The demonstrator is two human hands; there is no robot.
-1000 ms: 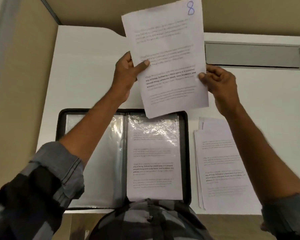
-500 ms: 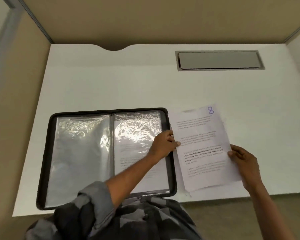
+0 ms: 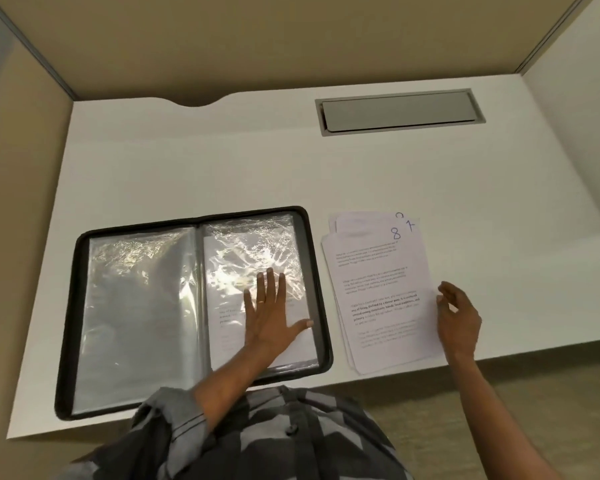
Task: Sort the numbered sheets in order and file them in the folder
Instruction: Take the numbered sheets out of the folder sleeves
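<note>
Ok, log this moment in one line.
left hand flat on folder right sleeve | right hand open at sheet 8 edge | sheet 8 tops loose pile, unfiled

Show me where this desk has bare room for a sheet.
Bare: the white desk in a wide band behind the black zip folder and the stack of numbered white sheets, left of the grey metal hatch; also right of the stack. Crowded: the front edge, with only a narrow strip between folder and stack.

1 folder is counted, w/ 2 clear sleeves shown & 1 filed sheet seen. 1 loose stack is counted: min. 3 sheets, exact no. unclear. 2 hands are seen: left hand, right hand.
</note>
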